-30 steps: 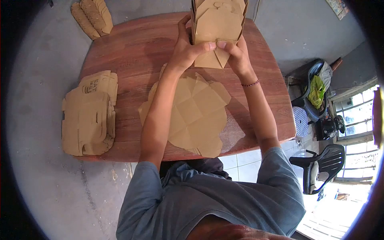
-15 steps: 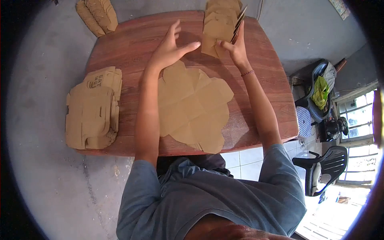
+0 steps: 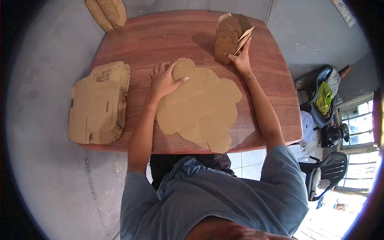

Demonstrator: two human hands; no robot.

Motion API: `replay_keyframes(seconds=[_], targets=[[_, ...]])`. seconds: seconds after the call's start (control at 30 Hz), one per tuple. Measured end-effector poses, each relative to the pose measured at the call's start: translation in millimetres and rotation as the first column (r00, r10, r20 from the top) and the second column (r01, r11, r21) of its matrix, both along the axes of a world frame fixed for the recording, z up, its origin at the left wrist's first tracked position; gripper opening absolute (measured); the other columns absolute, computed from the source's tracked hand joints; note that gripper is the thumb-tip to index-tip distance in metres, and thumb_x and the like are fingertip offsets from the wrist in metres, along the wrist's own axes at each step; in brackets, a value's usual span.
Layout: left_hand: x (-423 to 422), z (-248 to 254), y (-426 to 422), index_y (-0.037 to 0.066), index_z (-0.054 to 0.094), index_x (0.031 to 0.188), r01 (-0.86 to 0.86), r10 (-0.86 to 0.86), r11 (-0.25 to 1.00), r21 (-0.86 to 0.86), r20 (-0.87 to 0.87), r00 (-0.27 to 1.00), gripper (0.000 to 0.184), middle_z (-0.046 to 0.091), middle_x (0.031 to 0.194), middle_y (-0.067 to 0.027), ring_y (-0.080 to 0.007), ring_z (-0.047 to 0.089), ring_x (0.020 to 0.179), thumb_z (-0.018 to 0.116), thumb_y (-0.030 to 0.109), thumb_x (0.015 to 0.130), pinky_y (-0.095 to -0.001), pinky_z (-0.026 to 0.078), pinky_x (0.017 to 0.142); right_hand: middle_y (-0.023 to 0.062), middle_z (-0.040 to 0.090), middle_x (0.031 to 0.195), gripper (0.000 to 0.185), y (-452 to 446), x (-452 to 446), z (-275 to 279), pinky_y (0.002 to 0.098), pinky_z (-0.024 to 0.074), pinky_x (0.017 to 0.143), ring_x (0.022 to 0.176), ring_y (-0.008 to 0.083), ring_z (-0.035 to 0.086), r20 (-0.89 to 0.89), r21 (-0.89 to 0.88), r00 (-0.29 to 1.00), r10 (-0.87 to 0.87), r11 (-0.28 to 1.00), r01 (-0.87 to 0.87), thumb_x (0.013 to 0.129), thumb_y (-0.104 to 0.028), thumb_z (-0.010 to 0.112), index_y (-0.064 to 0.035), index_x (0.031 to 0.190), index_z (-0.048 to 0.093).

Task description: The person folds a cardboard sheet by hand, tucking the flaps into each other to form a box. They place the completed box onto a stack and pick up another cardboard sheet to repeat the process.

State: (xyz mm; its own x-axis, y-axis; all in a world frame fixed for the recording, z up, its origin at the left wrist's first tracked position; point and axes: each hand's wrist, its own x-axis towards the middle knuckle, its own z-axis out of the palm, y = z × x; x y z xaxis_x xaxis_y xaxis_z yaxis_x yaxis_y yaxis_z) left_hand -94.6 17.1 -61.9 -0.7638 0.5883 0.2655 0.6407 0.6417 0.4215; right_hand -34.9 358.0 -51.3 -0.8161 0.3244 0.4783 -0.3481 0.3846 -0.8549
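Observation:
A flat, creased cardboard blank [image 3: 204, 104] with rounded flaps lies on the table in front of me. My left hand [image 3: 163, 82] is at its upper left edge, fingers apart, thumb over the cardboard. Farther back on the right stands a nested stack of folded cardboard boxes [image 3: 227, 40]. My right hand [image 3: 241, 63] grips the near right side of that stack, its thumb at the front and its fingers along the slanted flaps. The far side of the stack is partly hidden.
A pile of flat cardboard blanks [image 3: 98, 108], printed on top, sits at the table's left edge. More folded cardboard [image 3: 107, 14] is beyond the far left corner. The wooden table [image 3: 168, 36] meets grey walls; chairs [image 3: 330, 170] stand to the right.
My left hand has come down from the air to the edge of the cardboard blank. My right hand and the nested stack have shifted slightly nearer and to the right. The view has shifted a little.

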Motion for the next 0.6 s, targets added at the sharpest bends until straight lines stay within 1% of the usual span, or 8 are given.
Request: replay_keyframes(seconds=[0.07,0.23,0.3,0.33,0.4,0.43,0.53,0.6], targets=[[0.2,-7.9,7.2,0.009,0.05,0.143,-0.023,0.023,1.0,0.003,0.008,1.0,0.086,0.044,0.145,-0.0211,-0.0439,0.03,0.139,0.068,0.065,0.081,-0.0644,0.022,0.11,0.0245,0.027,0.155,0.13,-6.3,3.5,3.6,0.0414,0.0391,0.112,0.139,0.0314,0.038,0.02,-0.052,1.0,-0.017,0.999,0.018,0.077,0.002,0.078,-0.0067,0.152,-0.027],[-0.9,-15.1,7.5,0.009,0.051,0.141,-0.034,0.034,0.999,-0.004,0.009,0.999,0.083,0.042,0.147,-0.0212,-0.0442,0.026,0.141,0.066,0.065,0.082,-0.0676,0.017,0.109,0.0259,0.022,0.157,0.134,-12.4,7.6,9.4,0.0426,0.0336,0.116,0.143,0.0321,0.032,0.106,-0.061,0.994,-0.013,0.998,0.019,0.075,0.0,0.081,-0.0061,0.151,-0.029],[-1.8,-14.1,6.3,0.009,0.052,0.14,-0.032,0.032,0.999,0.006,0.022,0.999,0.08,0.04,0.148,-0.0215,-0.0439,0.024,0.142,0.067,0.063,0.083,-0.0672,0.015,0.11,0.029,0.02,0.157,0.132,-16.6,9.0,11.1,0.0464,0.036,0.114,0.141,0.0353,0.034,0.04,0.051,0.998,-0.051,0.998,0.049,0.08,-0.012,0.081,-0.0082,0.151,-0.03],[-1.5,-14.0,6.1,0.009,0.052,0.14,-0.039,0.039,0.999,0.008,0.026,0.999,0.08,0.04,0.148,-0.0215,-0.0439,0.024,0.142,0.067,0.063,0.083,-0.0672,0.015,0.11,0.029,0.02,0.157,0.132,-14.2,8.2,8.4,0.0464,0.036,0.114,0.141,0.0353,0.034,0.045,0.053,0.998,-0.044,0.998,0.042,0.08,-0.012,0.081,-0.0082,0.151,-0.03],[-2.4,-14.9,6.2,0.009,0.053,0.137,-0.034,0.034,0.999,-0.005,0.044,0.998,0.077,0.039,0.148,-0.0216,-0.0436,0.023,0.142,0.069,0.061,0.082,-0.0676,0.014,0.11,0.027,0.019,0.158,0.122,0.0,7.3,-0.8,0.0497,0.0301,0.116,0.144,0.0362,0.029,-0.061,0.04,0.996,-0.07,0.997,0.073,0.088,-0.039,0.074,-0.0099,0.154,-0.024],[-3.5,-16.0,6.0,0.009,0.053,0.137,-0.036,0.036,0.999,-0.004,0.046,0.998,0.077,0.039,0.148,-0.0216,-0.0436,0.023,0.142,0.069,0.061,0.082,-0.0676,0.014,0.11,0.027,0.019,0.158,0.122,8.9,6.0,-1.9,0.0497,0.0301,0.116,0.144,0.0362,0.029,-0.058,0.042,0.996,-0.068,0.997,0.071,0.088,-0.039,0.074,-0.0099,0.154,-0.024],[-9.0,-24.6,7.2,0.01,0.053,0.135,-0.008,0.005,0.998,0.056,0.056,0.998,0.076,0.039,0.148,-0.0216,-0.0437,0.023,0.142,0.071,0.06,0.081,-0.0679,0.014,0.11,0.022,0.022,0.16,0.107,19.1,5.6,2.7,0.0497,0.0235,0.117,0.146,0.0372,0.026,-0.255,0.165,0.93,-0.266,0.935,0.313,0.091,-0.07,0.049,-0.0088,0.159,-0.006],[-10.0,-24.5,8.3,0.01,0.053,0.133,-0.019,0.015,0.998,0.06,0.06,0.998,0.076,0.039,0.148,-0.021,-0.0437,0.023,0.142,0.074,0.06,0.08,-0.0677,0.014,0.11,0.021,0.025,0.159,0.103,28.4,5.0,4.4,0.0491,0.025,0.116,0.144,0.0359,0.029,-0.307,0.167,0.904,-0.297,0.919,0.358,0.093,-0.069,0.047,-0.008,0.159,-0.002]])
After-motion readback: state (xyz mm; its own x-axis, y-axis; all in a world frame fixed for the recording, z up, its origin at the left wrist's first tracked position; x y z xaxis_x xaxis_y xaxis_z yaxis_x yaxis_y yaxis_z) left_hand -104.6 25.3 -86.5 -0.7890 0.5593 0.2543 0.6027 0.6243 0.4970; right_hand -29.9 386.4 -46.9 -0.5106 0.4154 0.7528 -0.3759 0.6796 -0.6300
